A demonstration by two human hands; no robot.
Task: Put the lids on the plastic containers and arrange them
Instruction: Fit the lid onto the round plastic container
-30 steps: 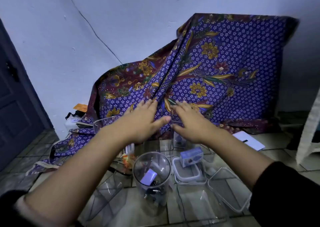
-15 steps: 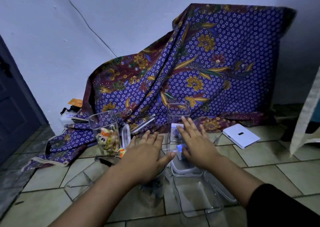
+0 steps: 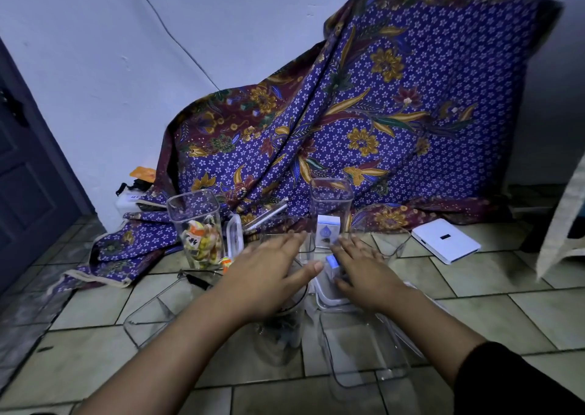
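Clear plastic containers stand on the tiled floor. My left hand (image 3: 269,272) hovers flat, fingers spread, over a round clear jar (image 3: 280,329). My right hand (image 3: 364,269) lies spread over a low white-rimmed container (image 3: 326,299) holding a small blue box. A tall square jar with wrapped sweets (image 3: 198,229) stands at the left, a lid (image 3: 235,237) leaning against it. Another tall square jar (image 3: 330,215) with a small box inside stands behind my hands. A clear rectangular tub (image 3: 364,348) sits nearest me, another (image 3: 148,316) at the left. Neither hand grips anything.
A purple batik cloth (image 3: 380,114) drapes over something against the white wall. A white flat box (image 3: 444,240) lies on the tiles at the right. A dark door (image 3: 28,177) is at the left, and a white chair leg (image 3: 563,224) at the right edge.
Both hands have come down from the cloth to just above the containers on the floor. The view has dropped and pulled back with them.
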